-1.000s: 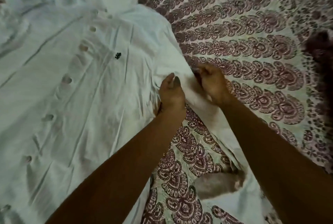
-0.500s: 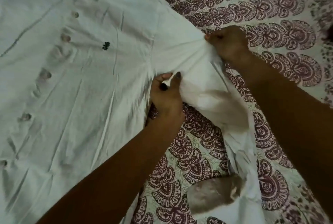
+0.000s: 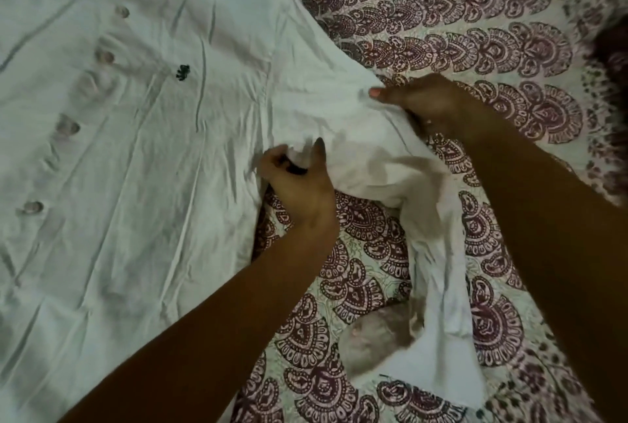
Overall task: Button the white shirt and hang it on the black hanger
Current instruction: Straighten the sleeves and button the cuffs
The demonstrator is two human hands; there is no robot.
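The white shirt (image 3: 136, 167) lies flat and buttoned on the bed, filling the left half of the view, with a row of pale buttons (image 3: 68, 126) down its front and a small black logo (image 3: 182, 71) on the chest. Its right sleeve (image 3: 367, 150) runs down to the lower right, ending in a brownish cuff (image 3: 377, 337). My left hand (image 3: 299, 184) pinches the fabric at the underarm. My right hand (image 3: 424, 103) grips the upper edge of the sleeve. No black hanger is in view.
A bedsheet (image 3: 475, 31) printed with maroon paisley shapes covers the bed to the right and below the shirt. A dark blurred shape (image 3: 611, 48) sits at the right edge.
My right hand has slid along the sleeve's upper edge away from my left hand, spreading the sleeve out. My left hand keeps its pinch at the underarm.
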